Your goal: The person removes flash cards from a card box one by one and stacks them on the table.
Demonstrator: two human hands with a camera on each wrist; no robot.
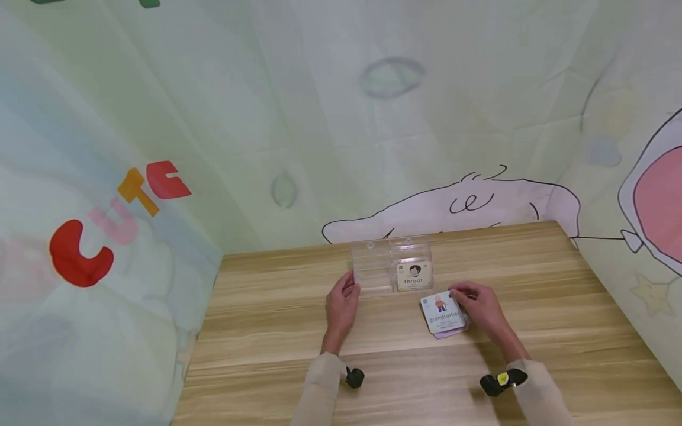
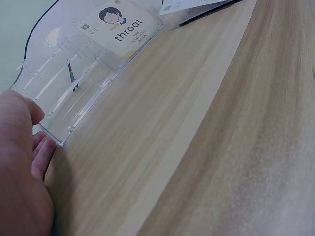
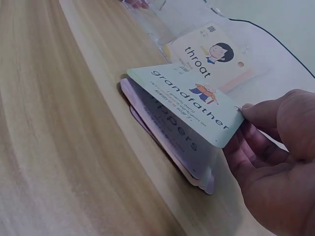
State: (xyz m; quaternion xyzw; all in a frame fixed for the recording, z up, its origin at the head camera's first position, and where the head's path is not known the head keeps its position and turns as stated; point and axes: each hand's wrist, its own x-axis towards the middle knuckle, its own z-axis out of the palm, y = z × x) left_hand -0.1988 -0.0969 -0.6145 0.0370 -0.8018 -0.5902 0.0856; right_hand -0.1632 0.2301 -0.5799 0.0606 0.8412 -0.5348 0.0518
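Between thumb and fingers my right hand (image 1: 481,307) pinches the corner of a "grandfather" flashcard (image 3: 189,101). That card tilts up over a small stack of flashcards (image 3: 167,140), whose top one reads "...ppers". A clear plastic card holder (image 1: 373,272) stands near the table's back edge, with a "throat" flashcard (image 1: 414,277) in its lower right compartment. At the holder's left end my left hand (image 1: 343,303) grips the side, its thumb on the near face and other fingers lower at the corner, as the left wrist view shows.
The wood-grain table (image 1: 266,331) ends at the back against a printed cloth backdrop (image 1: 298,118) with cartoon drawings. Black camera straps (image 1: 501,381) sit on both wrists, over light sleeves.
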